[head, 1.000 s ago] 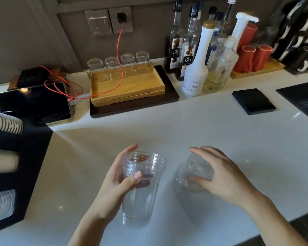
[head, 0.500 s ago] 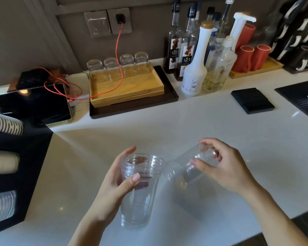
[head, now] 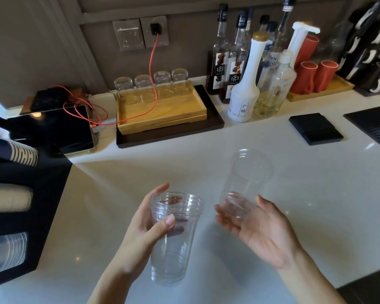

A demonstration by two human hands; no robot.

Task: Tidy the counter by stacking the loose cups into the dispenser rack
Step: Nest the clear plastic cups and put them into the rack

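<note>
My left hand (head: 145, 233) grips a nested stack of clear plastic cups (head: 173, 240), upright with the rims on top, above the white counter (head: 316, 194). To the right of it my right hand (head: 261, 229), palm up, holds one more clear plastic cup (head: 244, 185) by its base, mouth upward and tilted away from me. The two are apart by a small gap. At the left edge stands the black dispenser rack (head: 42, 216). Its openings show striped, cream and clear cup stacks lying sideways.
A wooden tray (head: 162, 110) with upturned glasses sits on a dark tray at the back. A tablet (head: 53, 130) with a red cable lies back left. Syrup bottles (head: 244, 91), red cups (head: 316, 75), a black pad (head: 316, 128) and a drip mat (head: 375, 126) stand right.
My right hand lifted the single cup off the counter and turned it from lying on its side to mouth up. The left hand kept its stack nearly still.
</note>
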